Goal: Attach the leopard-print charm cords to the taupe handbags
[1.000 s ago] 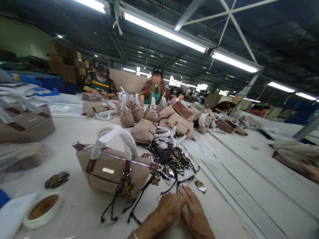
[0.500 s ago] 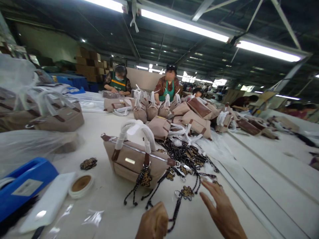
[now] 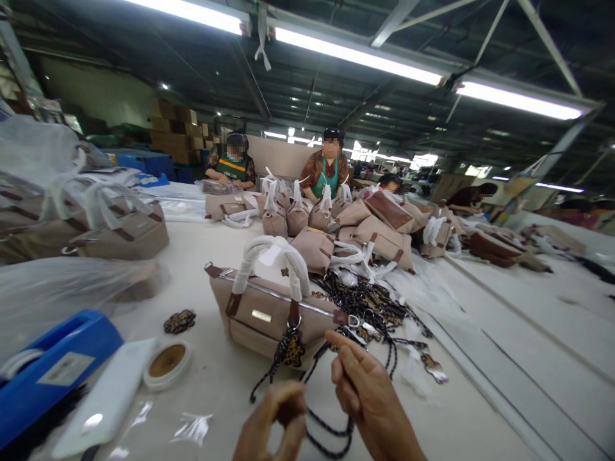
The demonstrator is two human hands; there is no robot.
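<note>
A beige handbag [image 3: 269, 314] with white-wrapped handles stands on the white table [image 3: 480, 358], a leopard-print charm [image 3: 292, 351] hanging from its front. Behind it to the right lies a heap of black braided cords with leopard charms [image 3: 369, 304]. My left hand [image 3: 273, 422] is low at the bottom edge, fingers pinched on a black braided cord [image 3: 331, 435]. My right hand [image 3: 369, 397] is beside it, fingers curled round the same cord, just in front of the handbag.
A blue tape dispenser [image 3: 52, 365], a tape roll [image 3: 166, 363] and a loose leopard charm [image 3: 179, 321] lie at the left. Bagged handbags [image 3: 120, 230] pile up at the far left. More handbags [image 3: 375, 234] fill the table's middle; two seated people [image 3: 327, 163] work behind them.
My right hand came back from the cord heap and closed on a cord. My left hand, a fist before, now pinches that cord. The view shifted slightly.
</note>
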